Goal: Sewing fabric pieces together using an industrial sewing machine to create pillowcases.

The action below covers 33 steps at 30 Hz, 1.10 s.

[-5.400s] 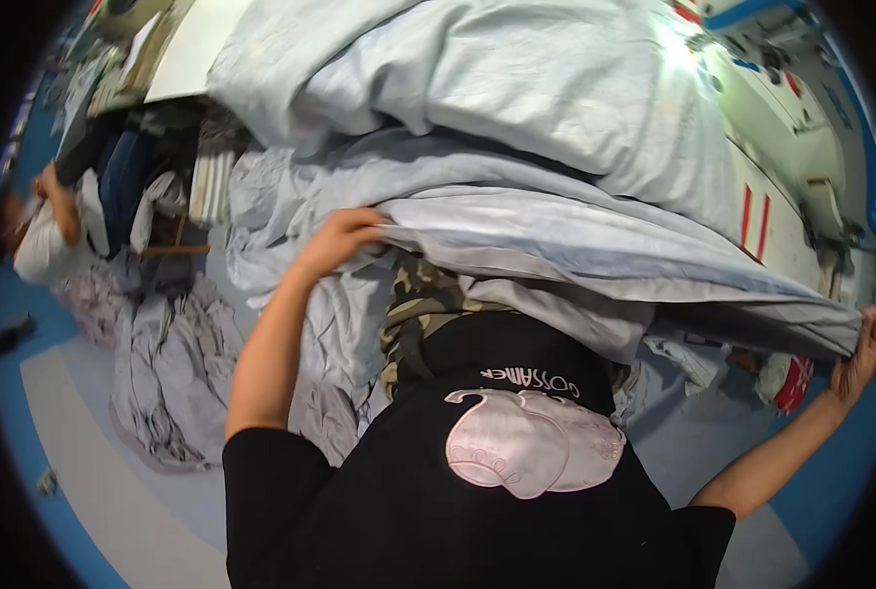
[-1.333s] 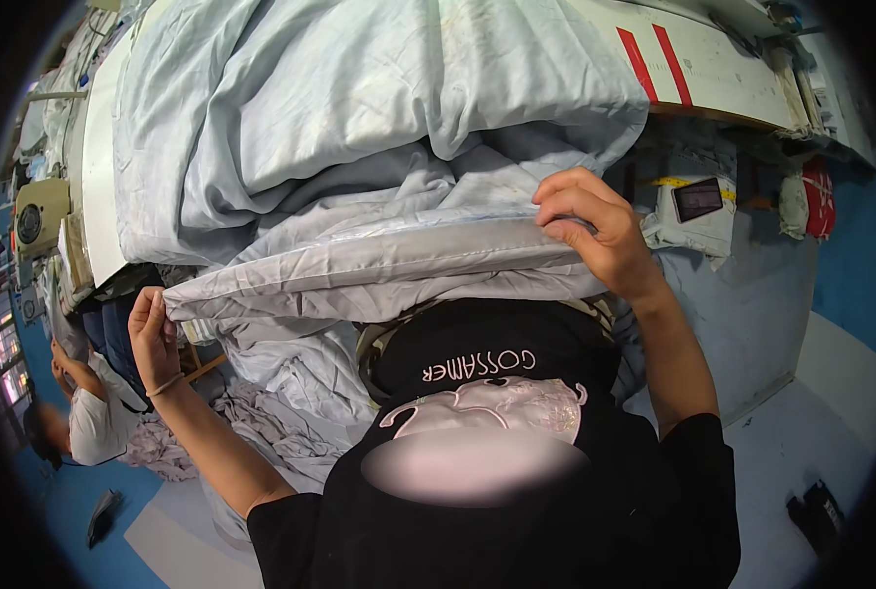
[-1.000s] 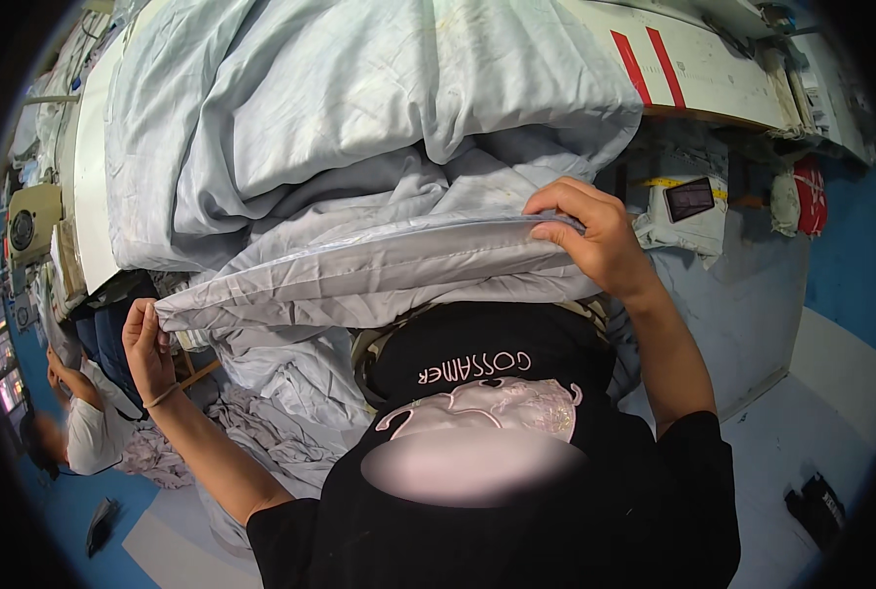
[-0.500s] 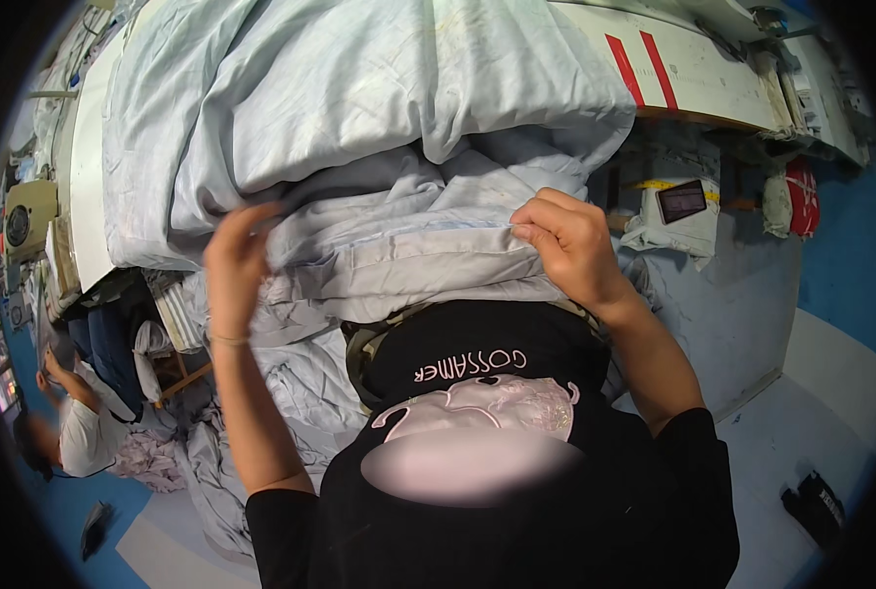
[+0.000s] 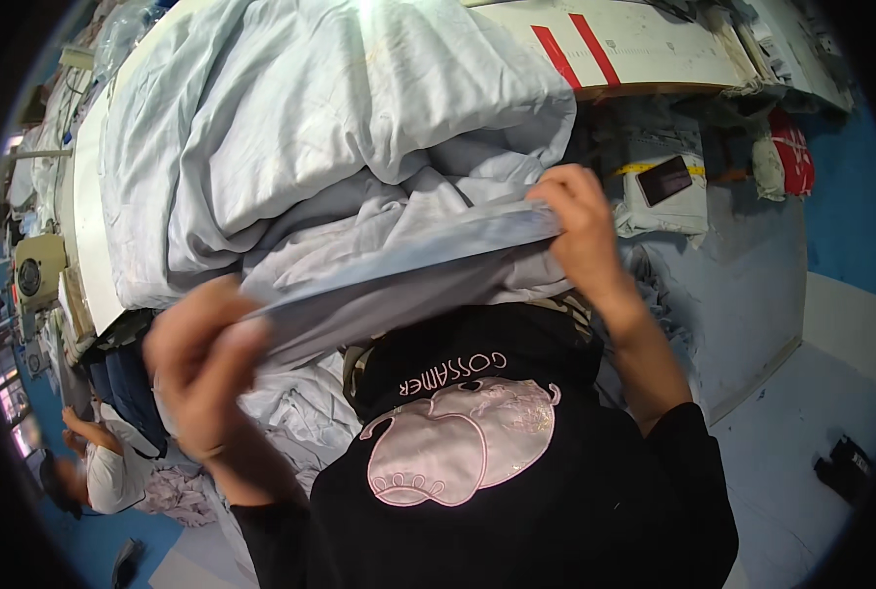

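Note:
A large pale grey-blue cloth [image 5: 291,128] is heaped in folds over the table and hangs down over its front edge towards my body. My right hand [image 5: 585,231] is closed, pinching one end of a straight folded edge of this cloth. At the edge's other end my left hand [image 5: 207,358] is smeared by motion, its fingers bent around the cloth. Between the two hands the folded edge [image 5: 408,260] stretches taut, slanting lower towards the left. Below the edge the cloth falls in a shaded, blurred panel across my lap.
The white table top [image 5: 644,49] bears red stripes. A phone [image 5: 664,182] lies on a white package [image 5: 662,211] at the right, with a red bundle [image 5: 793,157] beyond. Another person [image 5: 114,461] is at the far left. More crumpled fabric [image 5: 183,496] lies low at the left.
My left hand has moved down and left and now holds the cloth's edge. The edge has been lifted and pulled taut; my right hand keeps its pinch, slightly higher. The view has shifted.

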### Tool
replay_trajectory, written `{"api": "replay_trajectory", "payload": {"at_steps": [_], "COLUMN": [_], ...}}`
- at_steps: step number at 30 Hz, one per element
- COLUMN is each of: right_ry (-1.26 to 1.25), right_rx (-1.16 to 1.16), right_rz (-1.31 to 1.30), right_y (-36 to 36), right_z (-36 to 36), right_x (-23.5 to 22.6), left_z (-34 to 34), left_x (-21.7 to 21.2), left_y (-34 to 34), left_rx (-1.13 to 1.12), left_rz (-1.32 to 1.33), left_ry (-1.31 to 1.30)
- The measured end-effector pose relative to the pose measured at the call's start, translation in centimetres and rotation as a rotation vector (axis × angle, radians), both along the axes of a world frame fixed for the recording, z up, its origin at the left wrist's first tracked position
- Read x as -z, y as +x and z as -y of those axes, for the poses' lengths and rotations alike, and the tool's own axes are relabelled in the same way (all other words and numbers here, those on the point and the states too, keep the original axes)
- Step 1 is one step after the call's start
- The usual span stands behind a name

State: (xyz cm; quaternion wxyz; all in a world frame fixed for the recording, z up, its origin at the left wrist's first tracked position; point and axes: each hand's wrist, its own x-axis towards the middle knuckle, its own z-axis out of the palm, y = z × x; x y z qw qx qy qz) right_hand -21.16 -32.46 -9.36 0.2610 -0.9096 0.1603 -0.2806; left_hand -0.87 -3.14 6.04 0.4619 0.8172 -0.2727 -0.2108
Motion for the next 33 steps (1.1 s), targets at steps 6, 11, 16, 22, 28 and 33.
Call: {"api": "replay_trajectory", "payload": {"at_steps": [6,11,16,22,28,33], "right_ry": [1.032,0.962,0.164,0.064,0.133,0.190], "right_rx": [-0.301,-0.428,-0.111,-0.439,-0.209,-0.128], "right_rz": [-0.373,-0.503,-0.185,-0.064,-0.179,-0.303], "right_y": [-4.6,-1.7,-0.8,-0.5,0.9,1.0], "right_z": [4.1,2.9,-0.4,-2.5,-1.9,-1.1], "right_x": [-5.6,0.6,2.6,0.8,3.3,3.0], "left_z": [-12.8,-16.2,-17.6,-18.3,-18.4,-18.8], "left_x": [-5.2,1.9,5.7,6.2,6.8,7.4], "left_y": [7.5,9.8,10.2,10.7,10.6,10.5], "left_rx": [0.099,-0.266,-0.207,-0.184,-0.200,-0.204], "left_rz": [0.177,-0.251,-0.337,-0.342,-0.370,-0.361], "left_ry": [-0.254,0.039,-0.053,-0.090,-0.095,-0.091]}}
